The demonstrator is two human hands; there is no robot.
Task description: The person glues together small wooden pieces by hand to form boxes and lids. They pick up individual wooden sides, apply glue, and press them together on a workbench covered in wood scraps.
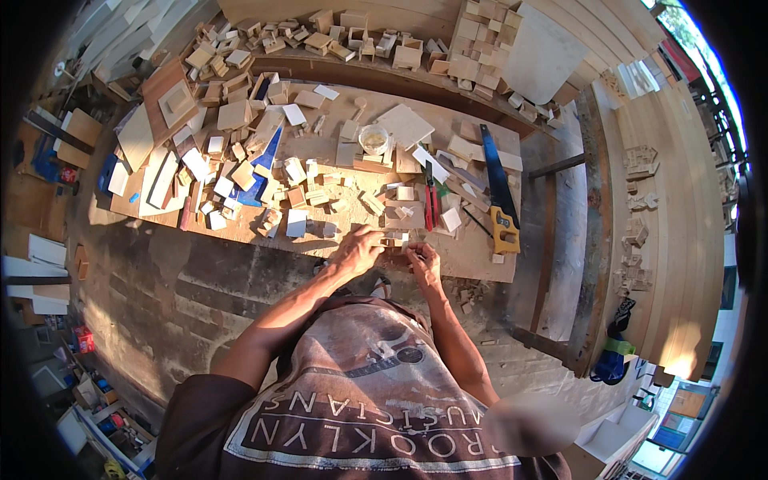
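Observation:
At the workbench's (344,240) front edge, my left hand (360,250) is closed with its fingertips on a small pale wooden piece (394,239). Close by on the other side, my right hand (424,262) has its fingers pinched together near that piece's right end. Whatever sits in that pinch is too small to make out. Just beyond my hands lie small wooden blocks (406,193) and a red-handled tool (430,210). Farther right rests a handsaw (501,180) with a dark blade and yellow handle.
Wooden blocks and little box shapes (308,192) crowd the bench's left half, around a blue flat tool (260,180). A round clear container (374,140) stands mid-bench. Small wooden pieces line a back shelf (384,74). To the right runs a long plank surface (672,216).

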